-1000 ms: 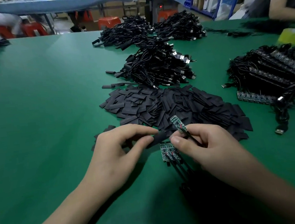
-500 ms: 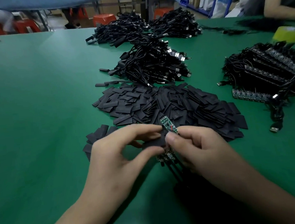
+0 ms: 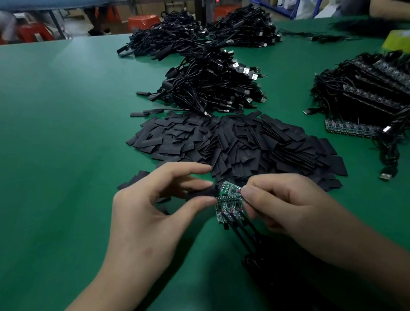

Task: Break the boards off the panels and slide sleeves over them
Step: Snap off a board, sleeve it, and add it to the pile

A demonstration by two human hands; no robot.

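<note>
My left hand (image 3: 152,217) pinches a black sleeve (image 3: 201,195) between thumb and fingers. Its open end points right at a small green board (image 3: 229,190). My right hand (image 3: 282,205) pinches that board by its cabled end, the free end nearly touching the sleeve's mouth. Just below on the green table lies a short panel (image 3: 228,209) of joined boards with black cables running toward me. A wide heap of flat black sleeves (image 3: 235,140) lies right behind both hands.
Piles of black USB cables (image 3: 212,85) lie behind the sleeves. At the right sits a stack of cabled panels (image 3: 377,95) with a yellow tape roll (image 3: 404,41) beyond it. Another person's arm (image 3: 394,2) rests at the far right corner.
Both hands have come closer together. The board in my right hand tilted down from upright and now lines up with the sleeve's opening.
</note>
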